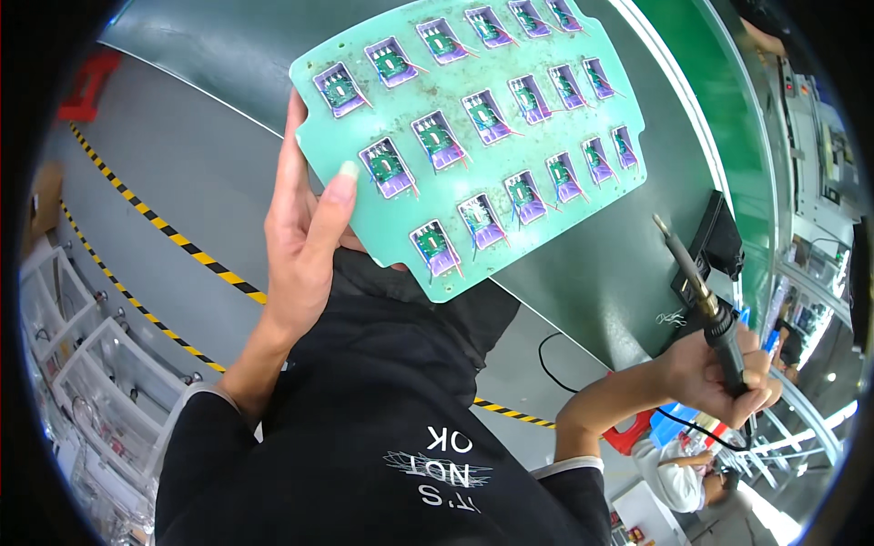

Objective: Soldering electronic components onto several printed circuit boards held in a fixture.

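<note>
Head view: green tray (490, 169) between left thumb (339, 193) and fingers (290, 156)

You are in an electronics workshop, most likely a factory assembly floor. You have a soldering iron (703, 296) and a green panel (464, 82) whose pockets carry rows of small circuit boards (387, 168) with thin wires. Your bench is a dark green worktop (592, 273). To the left, black-and-yellow tape (182, 240) marks out the grey floor (182, 164), with clear plastic bins (109, 373) beyond it. At the near right you have a co-worker in white (669, 473) close to metal framing (810, 414).
</note>
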The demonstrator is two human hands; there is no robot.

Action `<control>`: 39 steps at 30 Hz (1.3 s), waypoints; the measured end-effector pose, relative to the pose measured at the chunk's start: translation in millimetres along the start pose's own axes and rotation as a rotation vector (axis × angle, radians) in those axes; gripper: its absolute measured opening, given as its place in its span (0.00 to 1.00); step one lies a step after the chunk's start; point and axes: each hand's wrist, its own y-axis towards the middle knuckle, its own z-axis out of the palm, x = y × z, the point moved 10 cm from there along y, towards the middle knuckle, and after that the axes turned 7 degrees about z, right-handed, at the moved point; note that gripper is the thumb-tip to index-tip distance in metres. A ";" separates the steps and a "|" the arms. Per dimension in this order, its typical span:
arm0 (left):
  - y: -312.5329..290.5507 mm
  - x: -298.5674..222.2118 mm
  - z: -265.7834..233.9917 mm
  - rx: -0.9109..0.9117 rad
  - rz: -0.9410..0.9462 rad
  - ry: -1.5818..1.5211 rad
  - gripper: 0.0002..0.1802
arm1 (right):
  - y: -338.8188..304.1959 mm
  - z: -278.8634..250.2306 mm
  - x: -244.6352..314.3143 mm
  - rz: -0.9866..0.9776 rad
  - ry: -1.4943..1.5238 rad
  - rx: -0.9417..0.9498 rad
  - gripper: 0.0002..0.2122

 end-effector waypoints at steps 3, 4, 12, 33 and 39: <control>3.0 -5.3 -1.3 -0.053 0.096 -0.093 0.39 | 18.0 22.9 -4.4 0.014 0.110 0.100 0.10; 4.0 -4.6 -2.4 -0.064 0.094 -0.101 0.39 | 20.0 25.0 -4.8 0.015 0.097 0.085 0.10; 1.3 -13.8 4.4 -0.012 -0.003 -0.019 0.37 | 28.9 -15.2 -19.0 0.055 -0.025 -0.166 0.11; 3.5 -8.3 22.0 0.026 -0.153 -0.129 0.34 | -18.5 -159.9 22.5 -0.059 -0.442 -0.653 0.19; 2.9 -11.8 25.2 -0.040 -0.145 0.003 0.34 | -17.7 -158.7 18.0 -0.067 -0.449 -0.663 0.18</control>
